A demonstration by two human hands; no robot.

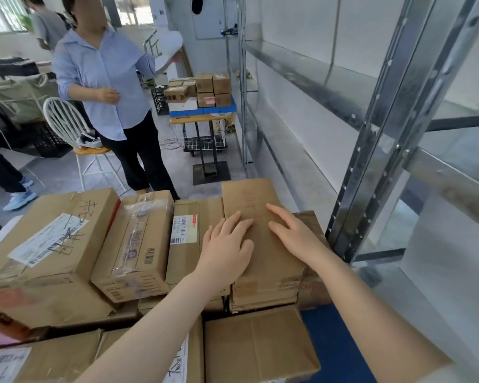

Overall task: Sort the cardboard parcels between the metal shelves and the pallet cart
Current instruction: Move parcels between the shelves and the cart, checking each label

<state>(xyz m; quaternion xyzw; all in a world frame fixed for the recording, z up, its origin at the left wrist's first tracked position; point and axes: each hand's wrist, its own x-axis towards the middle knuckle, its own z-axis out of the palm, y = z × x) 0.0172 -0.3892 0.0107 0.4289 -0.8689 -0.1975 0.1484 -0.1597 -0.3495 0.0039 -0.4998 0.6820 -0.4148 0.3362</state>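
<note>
A long plain cardboard parcel (pixel 257 200) lies on top of the stack in front of me. My left hand (pixel 227 247) rests flat on its left part, fingers spread. My right hand (pixel 296 233) lies flat on its right part, fingers apart. To its left sit a labelled parcel (pixel 188 236), a taped printed parcel (pixel 138 244) and a large parcel with handwriting (pixel 53 244). More parcels (pixel 260 346) lie lower, over the blue pallet cart deck (pixel 332 344). The metal shelves (pixel 371 150) stand to the right with bare levels.
A person in a blue shirt (pixel 108 87) stands ahead on the left holding papers. A white chair (pixel 75 134) is beside them. A far small cart (pixel 202 111) carries several small boxes. Black crates (pixel 50 139) stand at the left.
</note>
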